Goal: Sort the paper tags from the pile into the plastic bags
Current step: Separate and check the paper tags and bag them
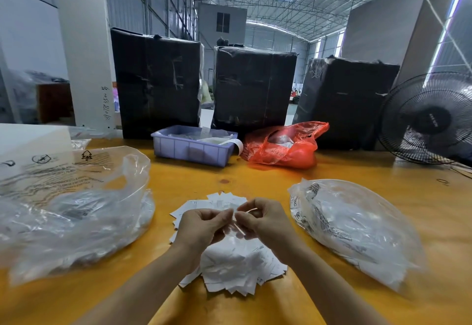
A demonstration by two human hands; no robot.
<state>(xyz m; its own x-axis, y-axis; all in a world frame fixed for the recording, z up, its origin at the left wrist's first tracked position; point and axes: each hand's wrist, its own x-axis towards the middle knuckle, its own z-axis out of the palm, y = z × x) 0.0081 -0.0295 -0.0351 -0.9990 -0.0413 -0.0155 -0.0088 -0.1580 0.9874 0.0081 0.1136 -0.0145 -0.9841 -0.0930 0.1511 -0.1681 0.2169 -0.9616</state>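
A pile of white paper tags [231, 263] is heaped on the yellow bench [255, 307], at the near middle, directly under both hands. The left hand [201, 225] and right hand [263, 220] are held just above the pile, thumbs and forefingers meeting between them. A small white tag [233, 209] is pinched between the left fingers [224, 216] and the right fingers [242, 218]; the rest of the fingers are curled in. A thin pale strip or band is seen at the right fingertips; what it is cannot be told.

A large clear plastic bag [76, 212] with black printed warnings is slumped on the bench left of the pile, mouth open toward the middle. A second clear plastic bag [357, 232], filled with white paper, is laid right of the pile, apart from it.

Further back, a lilac plastic tray [191, 149] with white paper in it is set at bench centre, and a red plastic bag [283, 146] is crumpled just right of it. Three black-wrapped parcels [252, 87] are stood in a row behind these. A black fan [426, 118] is placed at the far right edge. A white pillar [84, 49] is seen back left, with handwriting on it.
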